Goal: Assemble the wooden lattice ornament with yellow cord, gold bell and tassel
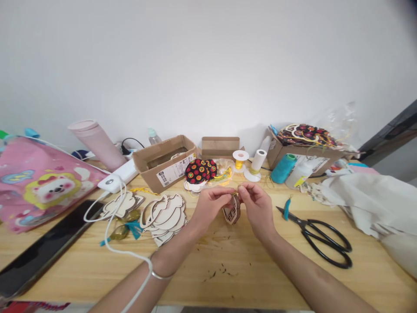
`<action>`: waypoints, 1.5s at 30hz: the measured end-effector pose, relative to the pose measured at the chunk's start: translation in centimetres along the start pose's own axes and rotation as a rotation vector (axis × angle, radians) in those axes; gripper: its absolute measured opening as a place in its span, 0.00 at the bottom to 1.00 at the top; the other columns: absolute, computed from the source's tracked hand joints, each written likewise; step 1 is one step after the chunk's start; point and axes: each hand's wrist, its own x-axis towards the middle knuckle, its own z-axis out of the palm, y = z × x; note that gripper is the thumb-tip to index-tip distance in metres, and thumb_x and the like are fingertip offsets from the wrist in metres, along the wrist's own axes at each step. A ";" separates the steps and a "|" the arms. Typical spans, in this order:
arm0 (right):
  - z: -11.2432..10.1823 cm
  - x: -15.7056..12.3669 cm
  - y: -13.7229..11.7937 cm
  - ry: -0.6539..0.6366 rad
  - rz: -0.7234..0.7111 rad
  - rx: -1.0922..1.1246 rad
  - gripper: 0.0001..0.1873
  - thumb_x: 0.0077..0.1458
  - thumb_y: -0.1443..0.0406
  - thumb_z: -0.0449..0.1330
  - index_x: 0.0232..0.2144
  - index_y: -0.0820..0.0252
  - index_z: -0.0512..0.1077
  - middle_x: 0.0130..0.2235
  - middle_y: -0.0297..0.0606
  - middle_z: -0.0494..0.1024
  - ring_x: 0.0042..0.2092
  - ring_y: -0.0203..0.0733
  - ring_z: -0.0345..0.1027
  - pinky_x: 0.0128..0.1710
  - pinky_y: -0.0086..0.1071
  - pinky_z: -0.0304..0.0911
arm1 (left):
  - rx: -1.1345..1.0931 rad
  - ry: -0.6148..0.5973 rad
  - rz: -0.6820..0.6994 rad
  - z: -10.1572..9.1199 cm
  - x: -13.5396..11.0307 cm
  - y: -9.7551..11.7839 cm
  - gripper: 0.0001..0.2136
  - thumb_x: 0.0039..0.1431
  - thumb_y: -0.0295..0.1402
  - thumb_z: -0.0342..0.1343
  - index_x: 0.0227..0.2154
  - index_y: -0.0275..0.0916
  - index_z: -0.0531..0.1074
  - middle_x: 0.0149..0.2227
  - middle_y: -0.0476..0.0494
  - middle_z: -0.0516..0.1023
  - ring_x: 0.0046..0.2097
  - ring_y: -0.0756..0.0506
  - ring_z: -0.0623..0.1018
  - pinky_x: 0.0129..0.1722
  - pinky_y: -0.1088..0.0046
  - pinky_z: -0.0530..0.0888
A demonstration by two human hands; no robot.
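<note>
Between the left hand (212,202) and right hand (258,208), just nearside of their fingertips, is the patterned wooden piece (231,213), its long axis pointing toward the wearer; both hands pinch a thin yellowish strand (235,193) at its far end, neither clearly nearer.

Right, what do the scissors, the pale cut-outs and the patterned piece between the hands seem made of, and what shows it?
Scissors: blades apparently dark metal, from their greyish look; handles smooth black, perhaps coated metal or plastic.
Pale cut-outs: likely matte thin plywood, from flat cream faces and darker edges; card possible.
Patterned piece: probably matte wood or card, with dark lines on a pale face.
</note>
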 end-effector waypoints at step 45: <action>0.0 0.2 -1.7 -0.060 -0.041 0.038 0.07 0.49 0.62 0.56 0.25 0.59 0.67 0.20 0.28 0.64 0.22 0.29 0.57 0.23 0.25 0.57 | 0.519 0.001 0.373 -0.6 0.1 0.2 0.02 0.45 0.28 0.54 0.23 0.37 0.70 0.26 0.48 0.73 0.31 0.50 0.70 0.35 0.73 0.67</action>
